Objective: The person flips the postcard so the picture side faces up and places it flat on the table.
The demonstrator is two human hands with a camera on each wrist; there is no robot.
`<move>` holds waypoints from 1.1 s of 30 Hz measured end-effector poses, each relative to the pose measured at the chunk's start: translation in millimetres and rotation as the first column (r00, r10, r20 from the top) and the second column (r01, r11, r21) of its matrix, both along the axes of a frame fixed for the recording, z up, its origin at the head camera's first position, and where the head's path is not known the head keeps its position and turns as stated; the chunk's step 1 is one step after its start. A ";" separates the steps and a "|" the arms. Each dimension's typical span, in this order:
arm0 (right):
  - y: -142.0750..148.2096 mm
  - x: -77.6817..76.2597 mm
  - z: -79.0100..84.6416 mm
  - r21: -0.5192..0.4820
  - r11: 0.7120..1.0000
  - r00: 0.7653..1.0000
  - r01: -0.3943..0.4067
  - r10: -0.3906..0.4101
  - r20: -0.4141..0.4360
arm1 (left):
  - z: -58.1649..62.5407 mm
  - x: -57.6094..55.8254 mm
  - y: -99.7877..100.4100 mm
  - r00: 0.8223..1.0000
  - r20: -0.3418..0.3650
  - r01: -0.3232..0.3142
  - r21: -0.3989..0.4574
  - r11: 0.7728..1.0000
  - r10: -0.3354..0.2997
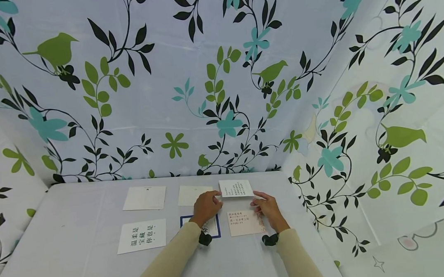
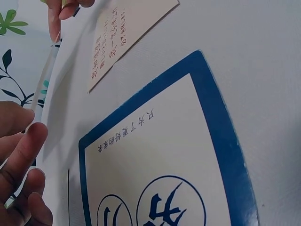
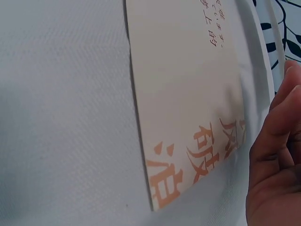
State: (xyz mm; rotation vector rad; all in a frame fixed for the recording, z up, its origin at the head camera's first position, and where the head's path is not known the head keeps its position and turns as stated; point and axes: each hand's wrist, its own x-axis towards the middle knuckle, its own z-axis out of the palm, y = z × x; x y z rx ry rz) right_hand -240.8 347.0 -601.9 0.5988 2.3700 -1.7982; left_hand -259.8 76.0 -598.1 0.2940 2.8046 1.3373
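A white card [image 1: 236,188] with several columns of dark writing is held slightly raised at the back of the table. My left hand [image 1: 207,206] pinches its left edge between thumb and fingers, and my right hand [image 1: 268,211] pinches its right edge. In the left wrist view the card appears as a thin pale edge [image 2: 43,77] running between both hands. Below my left forearm lies a blue-bordered card [image 1: 214,226], partly hidden by that arm. Beside my right hand lies a cream card [image 1: 244,223] with reddish writing and orange characters along one end.
On the left of the table lie a card with large dark characters [image 1: 142,236] and a nearly blank white card [image 1: 144,198]. A pale card [image 1: 191,194] is partly covered by my left hand. Patterned cloth [image 1: 160,83] hangs behind the table [image 1: 81,243] and at its sides.
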 end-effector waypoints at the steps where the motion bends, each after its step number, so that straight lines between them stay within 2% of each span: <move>1: -0.4 -0.1 0.1 -0.004 1.000 1.000 -0.009 0.009 0.002 | -1.5 -0.3 0.5 1.000 -0.002 -0.002 -0.002 1.000 0.002; 6: -2.1 -1.2 -0.8 -0.021 0.999 0.999 -0.049 0.049 0.006 | -8.5 -2.0 2.0 1.000 -0.015 -0.011 -0.006 1.000 0.011; 14: -2.7 -0.4 -4.2 -0.083 0.991 0.995 -0.102 0.103 0.008 | -5.0 0.1 0.2 1.000 0.001 0.020 -0.058 0.998 -0.020; 19: -4.1 0.7 -3.3 -0.110 0.989 0.994 -0.098 0.102 0.032 | -3.9 1.8 0.0 0.999 0.035 0.038 -0.090 0.995 -0.035; 24: -5.5 0.8 -4.7 -0.099 0.991 0.994 -0.090 0.096 0.052 | -7.7 0.8 2.4 0.997 0.068 0.052 -0.132 0.990 -0.044; 33: -8.3 2.7 -5.6 -0.109 0.991 0.995 -0.074 0.081 0.062 | -5.8 2.9 4.0 0.995 0.084 0.057 -0.155 0.986 -0.045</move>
